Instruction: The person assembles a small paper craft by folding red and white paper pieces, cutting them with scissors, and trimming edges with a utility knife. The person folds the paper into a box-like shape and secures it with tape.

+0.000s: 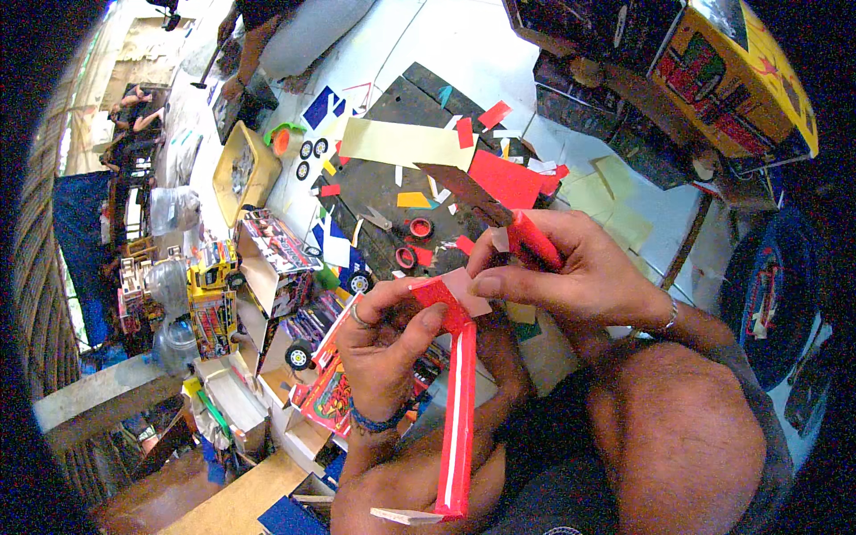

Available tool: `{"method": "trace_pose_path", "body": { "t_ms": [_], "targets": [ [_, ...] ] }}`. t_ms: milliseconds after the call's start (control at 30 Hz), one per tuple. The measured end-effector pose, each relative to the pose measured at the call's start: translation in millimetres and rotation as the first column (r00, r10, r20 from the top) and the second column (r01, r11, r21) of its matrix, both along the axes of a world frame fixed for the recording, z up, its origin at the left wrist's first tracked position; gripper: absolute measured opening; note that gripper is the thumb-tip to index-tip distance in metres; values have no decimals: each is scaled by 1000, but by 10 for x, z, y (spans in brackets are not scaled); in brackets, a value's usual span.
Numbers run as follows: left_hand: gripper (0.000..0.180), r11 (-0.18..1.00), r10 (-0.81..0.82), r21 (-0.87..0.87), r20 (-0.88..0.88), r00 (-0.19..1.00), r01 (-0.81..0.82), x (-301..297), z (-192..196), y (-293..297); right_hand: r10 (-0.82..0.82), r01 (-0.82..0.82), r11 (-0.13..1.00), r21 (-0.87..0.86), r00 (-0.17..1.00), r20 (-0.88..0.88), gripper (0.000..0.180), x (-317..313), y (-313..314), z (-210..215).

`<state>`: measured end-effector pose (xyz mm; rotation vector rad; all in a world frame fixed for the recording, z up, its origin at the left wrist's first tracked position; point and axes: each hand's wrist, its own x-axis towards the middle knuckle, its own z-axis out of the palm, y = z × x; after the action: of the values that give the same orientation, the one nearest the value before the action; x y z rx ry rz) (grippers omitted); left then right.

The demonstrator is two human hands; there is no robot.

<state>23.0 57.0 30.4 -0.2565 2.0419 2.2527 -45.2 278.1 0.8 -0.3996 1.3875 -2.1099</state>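
Observation:
My left hand (382, 357) pinches the upper end of a long red strip (457, 419) with a white stripe down it. The strip hangs over my legs, and a pale flap sticks out at its lower end. In my right hand (593, 276) is a knife (535, 239), its red handle in the palm and its dark blade pointing up and left. Thumb and finger of that same hand touch a small pale piece of paper (464, 290) at the strip's top. Whether this paper is stuck to the strip, I cannot tell.
Beyond my hands lies a dark board (383, 183) with red and yellow scraps, scissors (374, 217) and red rings (419, 229). Toy trucks (214, 294) crowd the left, near a yellow tub (239, 174). A large yellow-and-black model vehicle (740, 80) stands far right. Another person sits at the top.

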Motion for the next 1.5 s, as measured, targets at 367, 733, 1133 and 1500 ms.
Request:
{"method": "trace_pose_path", "body": {
  "t_ms": [367, 733, 1133, 1500],
  "targets": [
    [34, 983, -4, 186, 56, 998, -6, 25, -30, 29, -32, 31, 999, -10, 999, -43, 16, 6, -60, -3],
    [47, 967, 11, 253, 122, 992, -42, 46, -59, 78, -61, 61, 998, 0, 997, -44, 14, 0, -129, 62],
    [47, 958, -19, 287, 139, 990, -22, 23, -84, 53, -62, 62, 998, -7, 998, -5, 13, 16, -110, 17],
    [48, 959, -18, 284, 133, 991, -21, 19, -97, 15, -56, 64, 996, -59, 991, 121, 14, 21, -114, -32]
  ]
}}
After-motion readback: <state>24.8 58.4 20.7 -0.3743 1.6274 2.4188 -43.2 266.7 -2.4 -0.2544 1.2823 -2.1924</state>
